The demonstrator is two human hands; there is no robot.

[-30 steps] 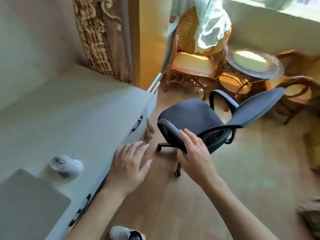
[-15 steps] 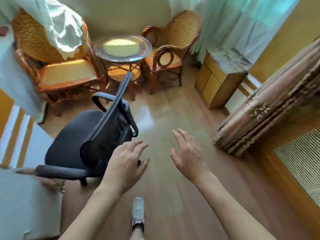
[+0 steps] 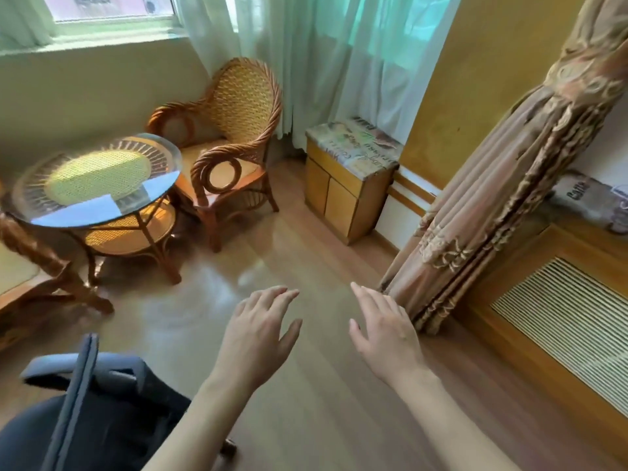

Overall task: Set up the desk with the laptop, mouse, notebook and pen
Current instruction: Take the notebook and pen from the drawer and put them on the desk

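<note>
My left hand (image 3: pixel 258 338) and my right hand (image 3: pixel 384 331) hover side by side over the wooden floor, palms down, fingers spread, each holding nothing. The desk, laptop, mouse, notebook and pen are out of view. A black office chair (image 3: pixel 91 413) sits at the lower left, just left of my left forearm, its backrest edge toward me.
A round glass-topped wicker table (image 3: pixel 95 178) and a wicker armchair (image 3: pixel 234 137) stand at the left. A small wooden cabinet (image 3: pixel 350 178) sits under the pale curtains. A bunched brown curtain (image 3: pixel 492 198) hangs at the right beside a slatted radiator cover (image 3: pixel 564 331).
My view has swung right, away from the desk with the laptop and mouse, toward the window corner. My right hand has left the office chair, which now lies at the lower left.
</note>
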